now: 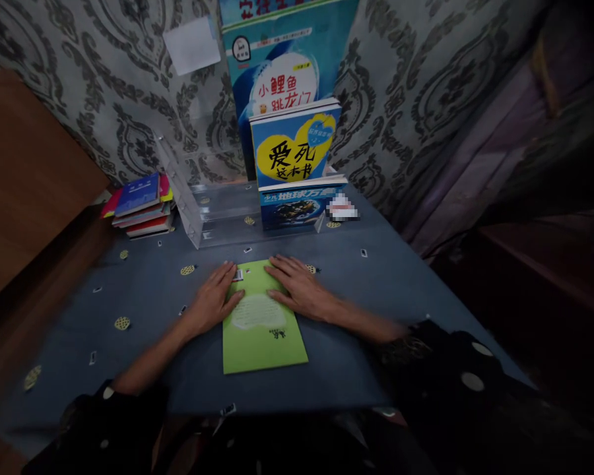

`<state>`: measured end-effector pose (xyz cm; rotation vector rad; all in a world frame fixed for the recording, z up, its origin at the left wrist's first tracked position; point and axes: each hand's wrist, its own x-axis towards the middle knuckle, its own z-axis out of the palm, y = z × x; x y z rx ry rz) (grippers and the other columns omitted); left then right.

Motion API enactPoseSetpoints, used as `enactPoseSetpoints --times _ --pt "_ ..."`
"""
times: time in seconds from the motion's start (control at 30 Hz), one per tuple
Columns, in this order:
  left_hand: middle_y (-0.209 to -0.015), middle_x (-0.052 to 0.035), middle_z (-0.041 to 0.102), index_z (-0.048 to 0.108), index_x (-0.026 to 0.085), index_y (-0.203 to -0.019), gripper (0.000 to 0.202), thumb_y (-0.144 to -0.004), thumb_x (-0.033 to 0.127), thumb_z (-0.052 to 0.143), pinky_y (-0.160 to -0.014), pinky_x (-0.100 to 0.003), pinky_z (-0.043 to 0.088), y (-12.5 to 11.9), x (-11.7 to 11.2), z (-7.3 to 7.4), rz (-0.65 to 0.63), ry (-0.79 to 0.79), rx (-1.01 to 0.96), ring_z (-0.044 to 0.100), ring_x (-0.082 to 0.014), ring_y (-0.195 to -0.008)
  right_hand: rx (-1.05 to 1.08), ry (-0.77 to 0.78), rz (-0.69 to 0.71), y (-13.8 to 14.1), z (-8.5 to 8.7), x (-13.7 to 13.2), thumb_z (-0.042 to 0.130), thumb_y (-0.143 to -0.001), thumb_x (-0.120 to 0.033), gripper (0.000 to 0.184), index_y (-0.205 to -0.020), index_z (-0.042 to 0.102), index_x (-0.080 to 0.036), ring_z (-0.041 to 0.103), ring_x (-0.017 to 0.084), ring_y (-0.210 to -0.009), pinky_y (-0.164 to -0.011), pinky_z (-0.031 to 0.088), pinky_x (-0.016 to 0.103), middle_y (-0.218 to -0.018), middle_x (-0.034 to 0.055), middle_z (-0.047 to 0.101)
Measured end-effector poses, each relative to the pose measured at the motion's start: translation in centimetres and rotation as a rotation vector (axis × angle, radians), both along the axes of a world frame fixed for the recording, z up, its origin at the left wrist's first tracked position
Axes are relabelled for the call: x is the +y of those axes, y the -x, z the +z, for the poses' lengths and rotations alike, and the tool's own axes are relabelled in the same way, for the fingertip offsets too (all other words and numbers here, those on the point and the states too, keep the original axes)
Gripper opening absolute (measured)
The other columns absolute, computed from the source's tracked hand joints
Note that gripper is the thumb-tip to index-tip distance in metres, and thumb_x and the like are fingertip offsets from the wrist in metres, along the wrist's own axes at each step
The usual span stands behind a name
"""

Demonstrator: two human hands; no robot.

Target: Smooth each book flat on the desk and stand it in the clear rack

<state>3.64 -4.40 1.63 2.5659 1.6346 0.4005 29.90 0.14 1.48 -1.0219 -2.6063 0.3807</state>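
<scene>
Both the left hand [212,297] and right hand [299,287] lie flat, fingers spread, on the closed green booklet [262,330], which lies just before the clear book stand [218,211], not yet opened or lifted.

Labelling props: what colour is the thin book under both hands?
Light green book, with a pale cloud-shaped patch on its cover; clearest in the head view.

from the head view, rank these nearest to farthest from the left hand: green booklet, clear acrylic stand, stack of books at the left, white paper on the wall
From the left hand:
1. green booklet, under its fingers, centre of the table
2. clear acrylic stand, behind the hand
3. stack of books, back left on the table
4. white paper, high on the wall
</scene>
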Motion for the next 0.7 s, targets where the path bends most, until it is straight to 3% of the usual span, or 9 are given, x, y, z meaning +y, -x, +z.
enactPoseSetpoints --times 0.13,0.23,0.33,0.43,0.5,0.6,0.7 --pt "-0.158 -0.014 0.04 0.031 0.015 -0.155 0.063 -0.103 0.051 0.035 -0.12 -0.045 0.035 -0.5 -4.4 -0.2 -0.042 -0.017 0.009 0.036 -0.0273 -0.148 0.046 0.023 0.16 -3.8 -0.5 -5.2 0.054 -0.097 -0.052 0.067 -0.153 0.04 -0.018 0.026 0.033 -0.151 -0.121 0.023 0.061 -0.159 0.0176 0.039" --pt "-0.158 -0.0133 0.04 0.027 0.017 -0.157 0.063 -0.103 0.049 0.037 -0.12 -0.046 0.034 -0.8 -6.8 -0.3 -0.051 -0.039 0.008 0.037 -0.027 -0.147 0.035 0.064 0.343 -6.6 0.1 -9.2 0.067 -0.086 -0.061 0.093 -0.159 0.026 -0.022 0.027 0.033 -0.151 -0.123 0.023 0.057 -0.163 0.0153 0.032" --pt "-0.158 -0.0132 0.041 0.026 0.017 -0.158 0.063 -0.103 0.048 0.037 -0.12 -0.047 0.034 -1.0 -7.7 -0.5 -0.066 -0.054 -0.002 0.038 -0.0265 -0.146 0.007 0.061 0.394 -7.8 0.5 -12.3 0.081 -0.077 -0.049 0.108 -0.16 0.019 -0.022 0.027 0.033 -0.151 -0.123 0.024 0.054 -0.163 0.0153 0.03" --pt "-0.158 -0.0136 0.041 0.027 0.016 -0.157 0.063 -0.103 0.047 0.037 -0.119 -0.047 0.035 -1.0 -7.9 -0.7 -0.062 -0.06 -0.008 0.039 -0.0269 -0.146 -0.053 0.009 0.309 -7.0 0.1 -13.8 0.082 -0.077 -0.02 0.095 -0.157 0.031 -0.024 0.031 0.034 -0.149 -0.12 0.029 0.058 -0.16 0.015 0.037" --pt "-0.158 -0.0139 0.04 0.03 0.016 -0.156 0.063 -0.103 0.048 0.038 -0.12 -0.048 0.034 -0.9 -7.8 -0.5 -0.064 -0.046 -0.017 0.039 -0.0276 -0.146 -0.051 -0.035 0.274 -6.1 -0.2 -14.0 0.076 -0.08 -0.012 0.079 -0.151 0.043 -0.024 0.036 0.034 -0.147 -0.117 0.034 0.06 -0.155 0.0156 0.045" --pt "-0.158 -0.012 0.04 0.036 0.018 -0.154 0.064 -0.101 0.052 0.041 -0.12 -0.048 0.034 -0.7 -7.6 0.6 -0.078 0.043 -0.068 0.039 -0.0277 -0.146 0.045 -0.072 0.315 -5.0 0.6 -13.6 0.069 -0.089 -0.019 0.052 -0.139 0.056 -0.022 0.045 0.031 -0.141 -0.112 0.043 0.056 -0.144 0.015 0.058" --pt "-0.154 -0.0076 0.048 0.051 0.023 -0.146 0.058 -0.098 0.055 0.046 -0.12 -0.049 0.034 -0.1 -6.9 2.6 -0.068 0.235 -0.23 0.045 -0.0276 -0.142 0.221 -0.041 0.332 -4.2 2.9 -12.5 0.063 -0.096 -0.03 0.035 -0.13 0.063 -0.022 0.058 0.024 -0.129 -0.103 0.052 0.044 -0.129 0.0112 0.069"
